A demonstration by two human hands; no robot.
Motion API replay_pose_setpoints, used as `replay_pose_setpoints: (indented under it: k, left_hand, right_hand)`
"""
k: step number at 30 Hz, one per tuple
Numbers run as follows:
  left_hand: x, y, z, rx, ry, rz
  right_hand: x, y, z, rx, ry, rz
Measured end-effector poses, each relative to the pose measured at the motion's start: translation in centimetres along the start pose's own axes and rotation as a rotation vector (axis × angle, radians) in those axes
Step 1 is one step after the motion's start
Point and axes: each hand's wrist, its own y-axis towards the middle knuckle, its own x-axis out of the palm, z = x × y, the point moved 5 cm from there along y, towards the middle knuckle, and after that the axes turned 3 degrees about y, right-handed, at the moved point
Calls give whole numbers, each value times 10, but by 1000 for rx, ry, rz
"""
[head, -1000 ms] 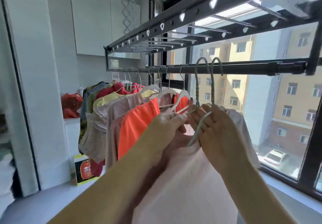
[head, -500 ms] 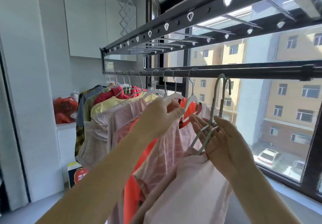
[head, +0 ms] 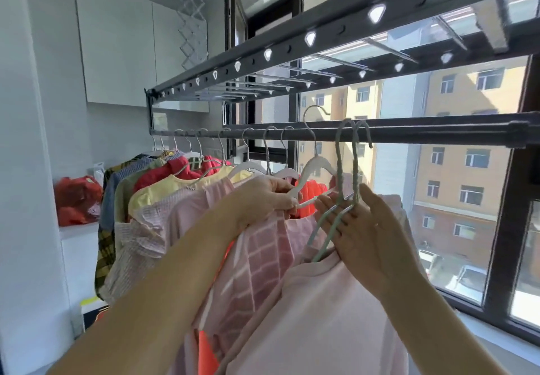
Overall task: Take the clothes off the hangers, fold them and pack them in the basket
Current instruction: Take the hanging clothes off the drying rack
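left hand [head: 264,199], mid frame, pinches the arm of a white plastic hanger [head: 314,174] w/ its hook lifted clear above the dark metal rail [head: 438,132]; pink checked top [head: 263,257] hangs under that grip. right hand [head: 369,228], just right of centre, fingers curled round two pale green wrapped hangers [head: 346,170], hooks over the rail, carrying a plain pale pink shirt [head: 321,316] at lower centre. more clothes on hangers crowd the rail's left end.
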Motion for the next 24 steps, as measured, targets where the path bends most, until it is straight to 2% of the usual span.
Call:
replay_pose_setpoints:
  k: [5, 7, 12, 15, 17, 18, 19, 21, 24]
  left_hand:
    - [6, -31, -6, 90, -62, -144]
    - [7, -44, -12, 124, -50, -119]
    - [-6, -48, -24, 214, 180, -62]
    - [-30, -29, -21, 255, 296, 96]
    - [-50, -8, -23, 240, 428, 257]
    - [-56, 3, -27, 204, 478, 277]
    - [-58, 15, -36, 121, 506, 238]
    - [-53, 30, -51, -43, 503, 54]
    - [-44, 38, -64, -97, 320, -61]
  right_hand:
    - [21, 11, 6, 14, 110, -157]
    - [25, 15, 13, 55, 144, -165]
    - [25, 22, 36, 83, 135, -102]
    - [22, 27, 36, 26, 103, -91]
    - [17, 28, 34, -19, 104, -97]
    - [15, 28, 34, -31, 106, -97]
    - [15, 28, 35, -38, 99, -101]
    - [14, 27, 38, -49, 91, -114]
    - [12, 36, 45, -68, 86, -95]
